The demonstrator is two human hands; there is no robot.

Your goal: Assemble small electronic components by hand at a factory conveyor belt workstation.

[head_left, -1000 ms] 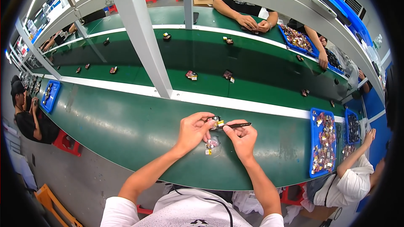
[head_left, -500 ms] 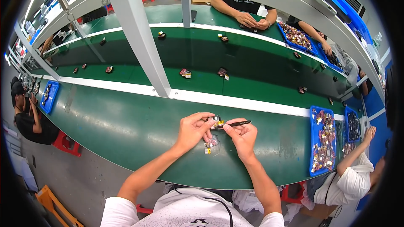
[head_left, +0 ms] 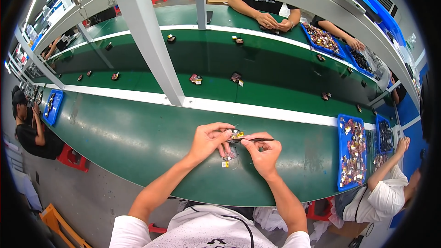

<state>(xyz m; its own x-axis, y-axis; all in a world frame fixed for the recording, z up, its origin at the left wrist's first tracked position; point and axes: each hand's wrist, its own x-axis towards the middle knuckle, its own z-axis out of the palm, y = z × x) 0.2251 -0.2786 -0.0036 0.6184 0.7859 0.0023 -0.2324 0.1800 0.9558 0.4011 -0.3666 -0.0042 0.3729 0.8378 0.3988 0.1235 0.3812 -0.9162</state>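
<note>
We pinched a small part [head_left: 236, 133] in our left fingers [head_left: 223, 135], clamped a slim dark tool [head_left: 265, 139] in our right fingers [head_left: 251, 146]!

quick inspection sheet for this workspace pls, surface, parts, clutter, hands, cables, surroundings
Surface: green bench, some glare and scuffs
Things in hand: small assembly with a yellow part, slim black tool; second assembly below them, nearer the person
Clutter: separate small pieces scattered beyond the white rail
Hands: left hand pinches the small assembly; right hand grips the slim black tool, tip contact unclear
Cables: black cord across the white shirt
Surroundings: filled blue tray at right; co-workers on both sides and opposite
</note>
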